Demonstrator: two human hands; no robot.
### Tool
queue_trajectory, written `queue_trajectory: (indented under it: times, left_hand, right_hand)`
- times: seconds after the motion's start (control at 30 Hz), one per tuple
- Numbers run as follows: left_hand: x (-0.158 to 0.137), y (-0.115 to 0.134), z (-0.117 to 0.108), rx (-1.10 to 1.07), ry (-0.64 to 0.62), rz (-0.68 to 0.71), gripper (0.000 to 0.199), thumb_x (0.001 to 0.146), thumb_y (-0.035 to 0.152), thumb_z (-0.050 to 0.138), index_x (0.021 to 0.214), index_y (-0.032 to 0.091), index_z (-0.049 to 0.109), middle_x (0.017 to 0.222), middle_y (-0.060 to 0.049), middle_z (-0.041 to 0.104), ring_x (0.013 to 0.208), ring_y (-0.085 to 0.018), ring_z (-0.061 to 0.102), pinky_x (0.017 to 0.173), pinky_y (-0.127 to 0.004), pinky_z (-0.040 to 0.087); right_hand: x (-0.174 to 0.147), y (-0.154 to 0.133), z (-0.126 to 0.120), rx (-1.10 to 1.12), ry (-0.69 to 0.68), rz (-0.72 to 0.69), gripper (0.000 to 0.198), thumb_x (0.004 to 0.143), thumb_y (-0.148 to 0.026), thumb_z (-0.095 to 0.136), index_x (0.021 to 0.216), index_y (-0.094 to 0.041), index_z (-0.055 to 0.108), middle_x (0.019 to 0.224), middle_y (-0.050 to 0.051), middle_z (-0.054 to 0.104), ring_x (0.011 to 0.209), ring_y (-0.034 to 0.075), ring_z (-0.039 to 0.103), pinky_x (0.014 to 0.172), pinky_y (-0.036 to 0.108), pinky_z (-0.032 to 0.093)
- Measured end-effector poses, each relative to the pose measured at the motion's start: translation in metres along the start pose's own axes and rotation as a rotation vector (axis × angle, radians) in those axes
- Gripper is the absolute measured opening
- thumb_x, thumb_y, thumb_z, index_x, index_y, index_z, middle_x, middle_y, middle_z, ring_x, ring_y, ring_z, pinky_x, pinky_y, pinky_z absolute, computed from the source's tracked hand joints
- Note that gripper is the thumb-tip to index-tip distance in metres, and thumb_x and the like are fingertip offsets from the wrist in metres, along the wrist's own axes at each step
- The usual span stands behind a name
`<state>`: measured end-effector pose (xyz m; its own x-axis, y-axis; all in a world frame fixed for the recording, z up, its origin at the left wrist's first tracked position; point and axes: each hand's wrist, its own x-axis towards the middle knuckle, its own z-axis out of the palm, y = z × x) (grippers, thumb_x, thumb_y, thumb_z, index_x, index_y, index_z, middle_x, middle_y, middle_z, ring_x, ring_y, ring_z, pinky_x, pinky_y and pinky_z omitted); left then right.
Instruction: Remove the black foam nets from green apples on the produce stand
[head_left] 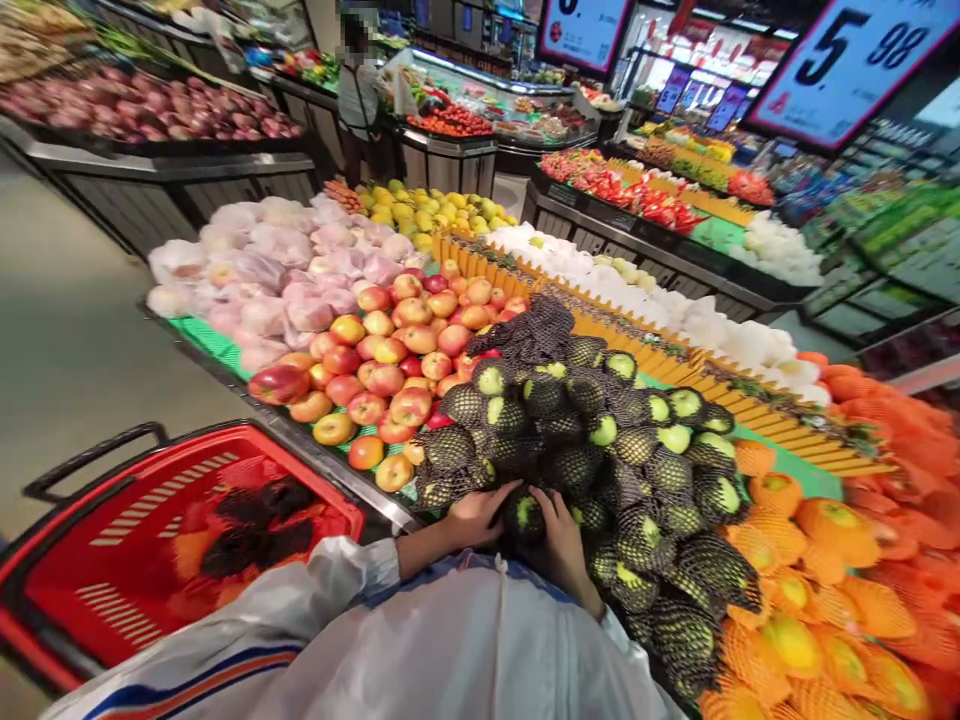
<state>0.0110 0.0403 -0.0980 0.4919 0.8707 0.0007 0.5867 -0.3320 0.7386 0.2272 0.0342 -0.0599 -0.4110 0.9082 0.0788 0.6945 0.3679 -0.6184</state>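
Note:
At the front edge of the display, a round green fruit in a black foam net (pixel 525 517) sits between my two hands. My left hand (pixel 476 514) curls around its left side, and my right hand (pixel 562 540) presses its fingers along the right side. Part of the fruit and both thumbs are hard to see. All around lie more green fruits in black foam nets (pixel 652 470), heaped up close to my fingers. Loose black nets (pixel 529 335) are bunched at the back of the heap.
A red shopping basket (pixel 135 530) with dark and orange netted items stands at my left. Red-yellow apples (pixel 382 380) and wrapped pale fruit (pixel 262 260) lie left of the heap, orange-netted fruit (pixel 810 600) right. A yellow divider (pixel 622 350) runs behind. A person (pixel 360 95) stands farther back.

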Motion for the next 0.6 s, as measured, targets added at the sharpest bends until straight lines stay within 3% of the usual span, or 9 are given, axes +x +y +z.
queue_trajectory:
  times: [0.07,0.17,0.23,0.37,0.47,0.53,0.6]
  left_hand:
    - [-0.001,-0.002,0.003,-0.024,0.041,0.03,0.076,0.086,0.023,0.05,0.156,0.018,0.023,0.132,-0.014,0.066,0.111,-0.028,0.067,0.095,-0.041,0.054]
    - [-0.002,-0.004,0.006,-0.051,0.067,0.039,0.072,0.093,0.028,0.045,0.158,0.018,0.015,0.105,-0.007,0.073,0.086,-0.021,0.07,0.081,-0.032,0.056]
    - [0.0,-0.005,0.007,-0.055,0.062,0.028,0.07,0.095,0.031,0.043,0.157,0.02,0.014,0.092,-0.002,0.072,0.072,-0.016,0.067,0.071,-0.027,0.053]
    - [0.002,-0.004,0.007,-0.04,0.048,0.007,0.064,0.096,0.032,0.043,0.155,0.025,0.019,0.092,0.001,0.071,0.068,-0.013,0.064,0.068,-0.024,0.049]
    - [0.003,-0.002,0.006,-0.034,0.027,-0.014,0.062,0.096,0.033,0.044,0.153,0.026,0.023,0.092,0.002,0.07,0.069,-0.012,0.064,0.067,-0.022,0.047]
    - [0.004,-0.002,0.008,-0.015,0.02,-0.042,0.061,0.095,0.032,0.045,0.152,0.025,0.026,0.091,0.002,0.07,0.071,-0.013,0.064,0.067,-0.022,0.046]
    - [0.005,-0.004,0.013,0.017,0.026,-0.085,0.061,0.093,0.031,0.047,0.151,0.026,0.03,0.088,0.003,0.07,0.07,-0.013,0.063,0.065,-0.022,0.044]
  right_hand:
    - [0.002,-0.004,-0.004,0.039,0.067,0.005,0.082,0.061,-0.023,0.081,0.136,-0.021,0.049,0.13,0.015,0.057,0.115,0.034,0.063,0.096,0.049,0.055]
    - [0.007,-0.011,-0.024,0.111,0.263,-0.008,0.082,0.061,-0.03,0.083,0.134,-0.021,0.046,0.126,0.013,0.059,0.116,0.031,0.061,0.102,0.048,0.051]
    - [0.017,-0.012,-0.049,0.137,0.452,0.02,0.08,0.065,-0.036,0.083,0.134,-0.02,0.045,0.129,0.012,0.058,0.121,0.03,0.058,0.108,0.05,0.046]
    - [0.059,0.015,-0.12,0.236,0.827,0.225,0.092,0.061,-0.046,0.086,0.136,-0.018,0.041,0.139,0.015,0.051,0.13,0.032,0.052,0.117,0.05,0.036]
    - [0.102,0.065,-0.172,0.451,0.784,0.531,0.093,0.068,-0.057,0.079,0.141,-0.021,0.034,0.133,0.013,0.06,0.112,0.026,0.066,0.099,0.04,0.056]
    - [0.13,0.103,-0.199,0.365,0.69,0.691,0.089,0.071,-0.065,0.071,0.14,-0.02,0.036,0.126,0.013,0.064,0.1,0.025,0.07,0.084,0.037,0.062]
    - [0.155,0.135,-0.22,0.288,0.695,0.691,0.087,0.068,-0.063,0.072,0.135,-0.019,0.041,0.121,0.014,0.067,0.101,0.026,0.069,0.085,0.037,0.061]
